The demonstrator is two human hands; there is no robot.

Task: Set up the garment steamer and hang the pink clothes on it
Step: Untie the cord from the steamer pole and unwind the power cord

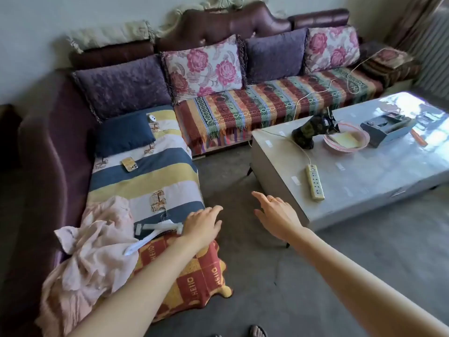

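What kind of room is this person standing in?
Most likely a home living room. A long corner sofa with purple and floral cushions runs along the wall, a low coffee table stands in front of it holding a power strip, and a crumpled pink garment lies on the seat.

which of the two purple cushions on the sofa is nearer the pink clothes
The left purple cushion, above the navy pillow, is nearer the pink clothes. The other purple cushion sits between the two floral ones, farther right.
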